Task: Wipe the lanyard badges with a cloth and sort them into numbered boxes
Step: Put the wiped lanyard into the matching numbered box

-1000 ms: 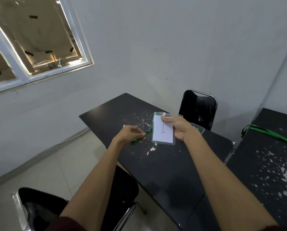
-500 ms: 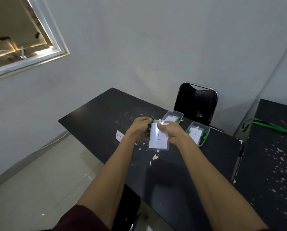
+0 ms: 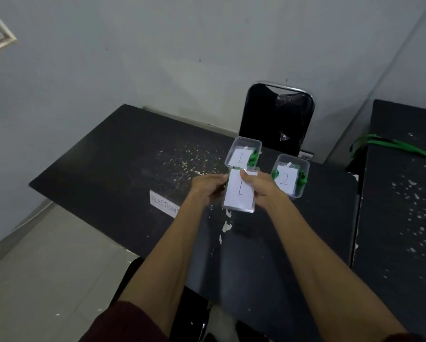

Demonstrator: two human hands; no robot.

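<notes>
I hold a clear badge holder (image 3: pixel 239 193) with a white card marked 1 above the black table (image 3: pixel 123 154). My right hand (image 3: pixel 260 187) grips its right side, thumb on the top edge. My left hand (image 3: pixel 207 185) grips its left edge; the green lanyard is hidden behind the hands. Just beyond the badge stands a clear box (image 3: pixel 244 150) holding a card marked 1 and a green lanyard. To its right is a second clear box (image 3: pixel 292 175) with a card marked 2 and green lanyards. No cloth is in view.
A white paper label (image 3: pixel 163 203) lies on the table left of my hands. A black chair (image 3: pixel 277 117) stands behind the boxes. On the right stands a second black table (image 3: pixel 404 218), with a green lanyard (image 3: pixel 392 145) on it. Another chair is below my arms.
My left hand moved from the green lanyard on the table up to the badge's left edge. Both hands brought the badge closer to box 1. The view swung right and down.
</notes>
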